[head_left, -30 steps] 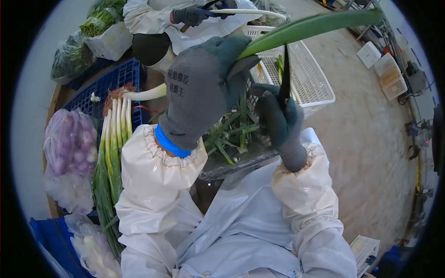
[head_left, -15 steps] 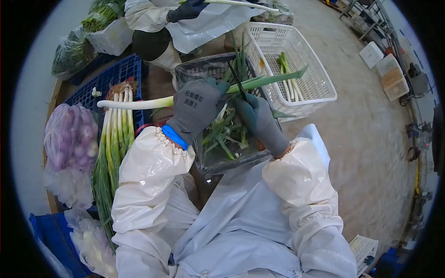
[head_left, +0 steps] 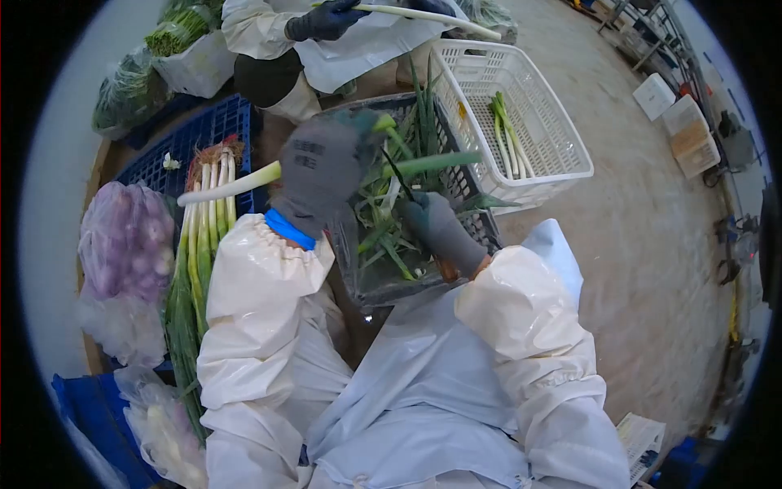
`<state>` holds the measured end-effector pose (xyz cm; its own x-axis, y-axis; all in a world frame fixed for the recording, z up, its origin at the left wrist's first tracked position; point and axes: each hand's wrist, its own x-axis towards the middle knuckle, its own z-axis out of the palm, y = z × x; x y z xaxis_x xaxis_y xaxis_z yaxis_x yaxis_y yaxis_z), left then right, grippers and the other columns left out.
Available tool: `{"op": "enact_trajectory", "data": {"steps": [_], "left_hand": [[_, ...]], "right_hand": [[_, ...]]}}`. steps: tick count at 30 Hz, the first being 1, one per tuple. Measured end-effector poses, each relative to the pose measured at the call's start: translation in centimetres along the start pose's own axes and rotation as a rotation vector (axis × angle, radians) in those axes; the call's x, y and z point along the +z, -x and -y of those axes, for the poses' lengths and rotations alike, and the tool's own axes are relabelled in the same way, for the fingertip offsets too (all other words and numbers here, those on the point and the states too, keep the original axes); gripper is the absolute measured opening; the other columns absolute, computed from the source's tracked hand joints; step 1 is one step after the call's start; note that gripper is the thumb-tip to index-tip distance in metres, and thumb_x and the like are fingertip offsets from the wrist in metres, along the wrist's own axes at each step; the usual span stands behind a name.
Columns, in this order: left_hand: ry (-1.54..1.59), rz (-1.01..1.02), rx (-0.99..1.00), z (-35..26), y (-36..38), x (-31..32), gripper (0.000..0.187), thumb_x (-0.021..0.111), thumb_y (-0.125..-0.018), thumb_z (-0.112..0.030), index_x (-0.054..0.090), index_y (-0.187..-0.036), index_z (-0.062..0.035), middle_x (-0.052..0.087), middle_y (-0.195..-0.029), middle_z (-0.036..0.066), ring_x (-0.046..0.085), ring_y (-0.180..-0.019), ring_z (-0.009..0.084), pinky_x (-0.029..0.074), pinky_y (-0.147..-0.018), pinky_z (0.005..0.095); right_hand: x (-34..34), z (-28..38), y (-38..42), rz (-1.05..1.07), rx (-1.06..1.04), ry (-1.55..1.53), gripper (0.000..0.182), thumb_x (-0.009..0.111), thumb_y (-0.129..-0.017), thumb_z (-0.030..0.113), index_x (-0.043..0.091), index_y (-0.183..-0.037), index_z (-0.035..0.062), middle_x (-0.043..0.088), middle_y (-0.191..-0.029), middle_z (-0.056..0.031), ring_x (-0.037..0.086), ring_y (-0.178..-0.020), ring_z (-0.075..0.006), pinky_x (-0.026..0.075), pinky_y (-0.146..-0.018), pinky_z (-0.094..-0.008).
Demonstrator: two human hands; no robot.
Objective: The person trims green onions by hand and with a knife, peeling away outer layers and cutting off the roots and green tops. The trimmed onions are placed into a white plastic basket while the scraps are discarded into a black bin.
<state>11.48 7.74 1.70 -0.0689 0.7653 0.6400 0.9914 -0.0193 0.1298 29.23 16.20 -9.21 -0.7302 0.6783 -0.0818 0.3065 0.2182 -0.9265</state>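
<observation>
My left hand (head_left: 314, 175), in a grey glove and slightly blurred, is wrapped round a thick green onion (head_left: 236, 186); its white end points left and its cut green end shows past the fingers. My right hand (head_left: 440, 228), also gloved, grips a knife (head_left: 397, 173) with its dark blade angled up and left. Just beyond the blade, a severed green leaf piece (head_left: 440, 163) hangs over the dark lined crate (head_left: 391, 295). Green leaf trimmings (head_left: 391, 244) lie in that crate below both hands.
A white basket (head_left: 562, 173) with several trimmed onions stands at right. Onions with roots (head_left: 213, 175) lie on a blue crate (head_left: 236, 114) at left, beside a bag of purple vegetables (head_left: 126, 240). Across from me, a co-worker's gloved hand (head_left: 326, 20) holds another onion.
The onion's green top has been cut off and is separate from the stalk. My left hand has moved left with the stalk, and my right hand with the knife has lowered slightly.
</observation>
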Motion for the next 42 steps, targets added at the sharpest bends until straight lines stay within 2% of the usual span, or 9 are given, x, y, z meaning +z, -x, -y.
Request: {"op": "enact_trajectory", "data": {"steps": [4, 7, 11, 14, 19, 22, 25, 33, 42], "left_hand": [[0.089, -0.370, -0.017, 2.8, -1.1, -0.7, 0.025, 0.061, -0.085, -0.019, 0.064, -0.106, -0.0064, 0.067, -0.084, 0.010, 0.065, -0.074, 0.0293, 0.052, -0.067, 0.0395], [0.729, -0.538, -0.222, 3.2, -2.1, -2.6, 0.026, 0.056, -0.092, -0.024, 0.061, -0.107, -0.0031, 0.063, -0.079, 0.004, 0.061, -0.069, 0.0226, 0.050, -0.065, 0.0372], [1.768, -0.152, -0.184, 6.5, -2.9, -9.4, 0.041, 0.049, -0.098, -0.037, 0.057, -0.110, 0.0015, 0.056, -0.078, 0.003, 0.052, -0.069, 0.0137, 0.047, -0.067, 0.0324], [1.884, -0.413, -0.324, 6.3, -2.5, -7.2, 0.043, 0.046, -0.100, -0.036, 0.053, -0.117, 0.0033, 0.057, -0.080, 0.005, 0.058, -0.077, 0.0181, 0.052, -0.079, 0.0370], [2.282, -0.239, -0.303, 10.6, -1.5, -3.4, 0.041, 0.050, -0.098, -0.037, 0.054, -0.114, 0.0004, 0.062, -0.092, 0.010, 0.061, -0.088, 0.0245, 0.049, -0.095, 0.0429], [2.278, -0.263, -0.261, 10.9, -1.0, -2.7, 0.043, 0.049, -0.098, -0.038, 0.054, -0.117, 0.0004, 0.064, -0.101, 0.013, 0.062, -0.096, 0.0282, 0.048, -0.097, 0.0465], [1.996, -0.339, -0.430, 9.5, -1.3, -2.8, 0.045, 0.048, -0.099, -0.038, 0.054, -0.121, 0.0001, 0.063, -0.112, 0.015, 0.060, -0.107, 0.0312, 0.046, -0.098, 0.0505], [1.671, -0.123, -0.690, 6.4, -0.9, 0.2, 0.040, 0.053, -0.097, -0.027, 0.051, -0.128, -0.0011, 0.064, -0.111, 0.015, 0.065, -0.100, 0.0248, 0.056, -0.086, 0.0375], [1.352, -0.303, -0.742, 6.8, -0.5, -0.9, 0.027, 0.060, -0.092, -0.020, 0.064, -0.107, 0.0013, 0.068, -0.093, 0.010, 0.068, -0.076, 0.0206, 0.058, -0.066, 0.0327]], "right_hand": [[0.0, 2.9, 0.5, -0.037, 0.109, -0.094, 0.028, 0.059, -0.088, 0.027, 0.065, -0.085, 0.0007, 0.059, -0.066, -0.0051, 0.054, -0.051, -0.0125, 0.042, -0.044, -0.0276], [-0.5, 3.7, -0.1, -0.057, 0.108, -0.265, 0.025, 0.061, -0.086, 0.028, 0.066, -0.086, 0.0026, 0.060, -0.069, -0.0044, 0.052, -0.052, -0.0106, 0.041, -0.047, -0.0257], [-1.3, 5.0, 0.2, -0.046, 0.014, -0.407, 0.024, 0.063, -0.086, 0.025, 0.066, -0.094, 0.0024, 0.062, -0.076, -0.0018, 0.051, -0.053, -0.0079, 0.038, -0.048, -0.0220], [-1.0, 6.3, 1.1, 0.012, 0.086, -0.414, 0.025, 0.065, -0.086, 0.023, 0.068, -0.098, 0.0021, 0.063, -0.077, -0.0025, 0.051, -0.054, -0.0066, 0.038, -0.047, -0.0215], [-1.3, 7.8, 2.1, 0.344, 0.235, -0.134, 0.028, 0.075, -0.078, 0.017, 0.071, -0.103, 0.0048, 0.063, -0.075, -0.0001, 0.053, -0.056, -0.0050, 0.042, -0.049, -0.0219], [-0.9, 7.9, 2.7, 0.342, 0.164, -0.052, 0.031, 0.075, -0.078, 0.017, 0.070, -0.106, 0.0042, 0.065, -0.076, -0.0016, 0.055, -0.060, -0.0048, 0.046, -0.053, -0.0220], [-0.1, 4.8, 2.2, 0.113, -0.087, 0.145, 0.036, 0.074, -0.078, 0.026, 0.068, -0.107, 0.0055, 0.070, -0.083, -0.0124, 0.067, -0.074, -0.0192, 0.050, -0.069, -0.0308], [-1.2, 4.7, 1.6, -0.091, -0.119, 0.173, 0.034, 0.070, -0.080, 0.029, 0.067, -0.105, 0.0059, 0.068, -0.086, -0.0162, 0.068, -0.077, -0.0278, 0.050, -0.070, -0.0354], [-2.8, 6.7, 2.3, 0.000, -0.157, 0.400, 0.027, 0.067, -0.082, 0.026, 0.067, -0.102, 0.0081, 0.066, -0.084, -0.0169, 0.065, -0.077, -0.0344, 0.050, -0.069, -0.0395]]}}
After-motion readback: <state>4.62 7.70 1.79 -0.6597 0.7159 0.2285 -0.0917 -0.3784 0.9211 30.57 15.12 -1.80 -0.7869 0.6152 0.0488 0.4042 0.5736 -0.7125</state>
